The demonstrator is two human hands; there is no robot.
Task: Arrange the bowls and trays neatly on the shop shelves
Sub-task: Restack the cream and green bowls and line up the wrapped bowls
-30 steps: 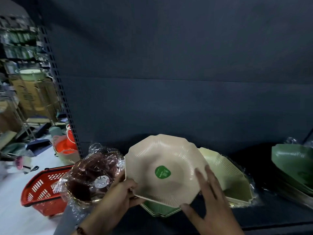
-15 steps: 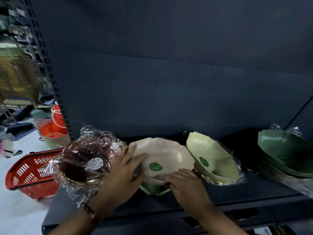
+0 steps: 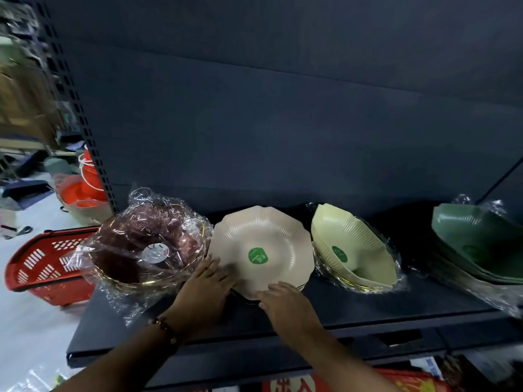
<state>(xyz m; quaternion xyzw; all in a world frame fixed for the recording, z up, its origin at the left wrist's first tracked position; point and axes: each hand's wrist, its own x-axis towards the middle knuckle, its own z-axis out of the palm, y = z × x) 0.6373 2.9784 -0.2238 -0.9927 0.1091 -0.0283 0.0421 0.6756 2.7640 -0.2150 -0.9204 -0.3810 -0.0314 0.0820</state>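
The beige bowl (image 3: 261, 247), mid-shelf (image 3: 368, 304) btwn wrapped brown & pale-yellow stacks, is touched at near rim by left hand (image 3: 208, 281) & right hand (image 3: 283, 299), fingers flat, nothing clasped; judged light, stiff, slick plastic, best taken at rim.

The shelf (image 3: 368, 304) and its back panel (image 3: 283, 108) are dark navy. The beige bowl (image 3: 263, 244) has fine radiating ribs and a round green sticker (image 3: 257, 255). The pale yellow-green bowl (image 3: 348, 244) is ribbed too, with a green sticker of its own. The wrapped bowl (image 3: 141, 244) is reddish-brown under clear glinting film, with a white label. The stacked bowls (image 3: 478, 244) are dull green. The basket (image 3: 42, 264) is red with white slots. A bracelet (image 3: 165, 329) of dark brown beads circles the left wrist.
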